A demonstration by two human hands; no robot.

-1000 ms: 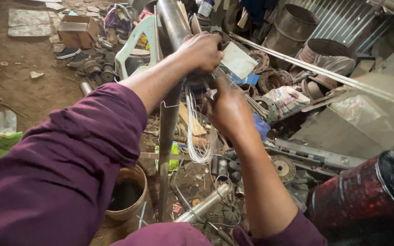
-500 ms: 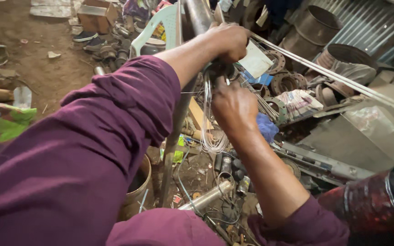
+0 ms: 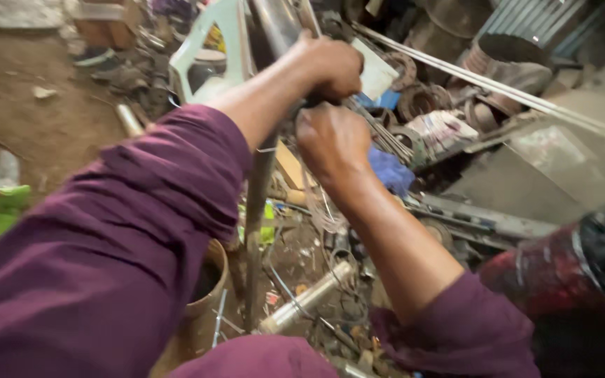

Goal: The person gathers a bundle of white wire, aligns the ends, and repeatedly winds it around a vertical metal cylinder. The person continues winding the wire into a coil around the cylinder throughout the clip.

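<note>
Left hand [image 3: 330, 66] is fisted tight around the upright metal pipe [image 3: 260, 189], right hand [image 3: 330, 143] clenched just below it on some thin wires [image 3: 316, 203]. Beside the pipe: blue rag [image 3: 390, 171], rusty tin [image 3: 201, 294] at its foot, scrap everywhere crowding it.

- Bare brown dirt floor [image 3: 50, 133], strewn with scrap.
- Short silver metal cylinder [image 3: 306, 297], lying on its side.
- Tan round bucket [image 3: 208, 308], standing upright.
- Crumpled blue cloth [image 3: 390, 171] among rusty metal rings [image 3: 414, 105].
- Flat grey metal sheet [image 3: 526, 175].
</note>
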